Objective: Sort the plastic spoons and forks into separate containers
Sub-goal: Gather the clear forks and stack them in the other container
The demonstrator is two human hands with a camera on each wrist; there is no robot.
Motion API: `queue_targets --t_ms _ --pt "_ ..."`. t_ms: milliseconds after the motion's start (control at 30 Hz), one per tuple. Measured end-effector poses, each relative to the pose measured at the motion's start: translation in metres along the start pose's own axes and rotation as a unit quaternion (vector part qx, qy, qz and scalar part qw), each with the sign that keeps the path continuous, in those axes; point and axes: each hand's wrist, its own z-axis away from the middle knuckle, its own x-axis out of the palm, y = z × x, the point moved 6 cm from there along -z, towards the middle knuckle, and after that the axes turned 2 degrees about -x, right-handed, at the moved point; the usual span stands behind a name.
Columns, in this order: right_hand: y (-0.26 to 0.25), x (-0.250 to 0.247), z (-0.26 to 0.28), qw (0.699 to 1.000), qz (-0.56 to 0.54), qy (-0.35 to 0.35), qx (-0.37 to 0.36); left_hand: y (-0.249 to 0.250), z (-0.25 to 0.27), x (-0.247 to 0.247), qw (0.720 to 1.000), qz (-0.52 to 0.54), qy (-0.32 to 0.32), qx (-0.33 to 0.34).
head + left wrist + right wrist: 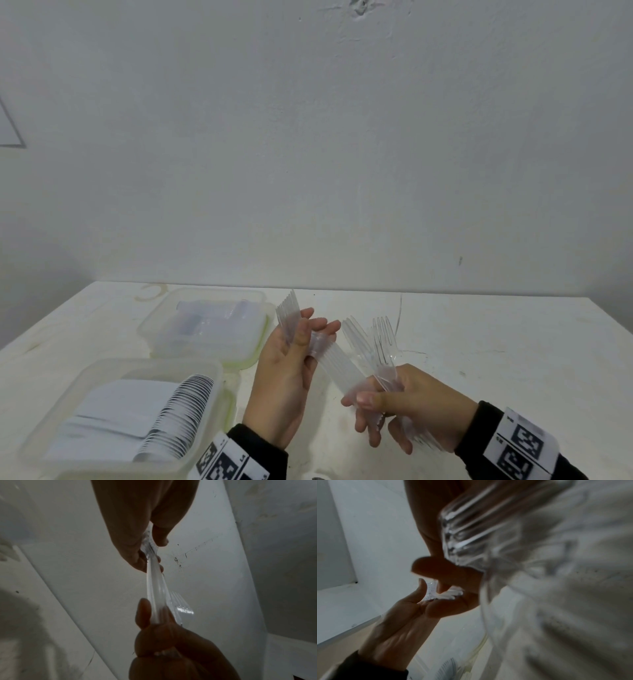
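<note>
My left hand holds a nested stack of clear plastic forks just below the tines, thumb on top. The tines point up and left, and the handles slant down to my right hand, which pinches the stack's handle end. The right hand also grips a loose bunch of clear forks with tines fanned upward. In the left wrist view the stack runs between the two hands. The right wrist view shows the bunch's handles close up. White spoons stand nested in the near container.
A second clear container with pale cutlery inside stands behind the first, both left of my hands. A thin clear piece lies on the white table beyond the forks. The wall closes the table's far edge.
</note>
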Motion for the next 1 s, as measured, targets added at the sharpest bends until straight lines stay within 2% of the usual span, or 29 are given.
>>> queue_targets --t_ms 200,433,767,1000 --pt "0.004 0.006 -0.001 1.0 -0.02 -0.012 -0.012 0.006 0.0 -0.001 0.996 0.074 0.043 0.019" --pt "0.01 -0.001 -0.004 0.997 -0.08 0.003 -0.011 0.007 0.006 0.008 0.993 0.106 0.047 0.025" --pt "0.012 0.002 -0.005 0.996 -0.087 -0.009 0.002 -0.011 0.013 0.01 0.995 0.084 0.035 -0.045" --pt "0.012 0.003 -0.004 0.997 -0.081 -0.011 -0.001 -0.014 0.013 0.008 0.989 0.12 0.043 -0.08"
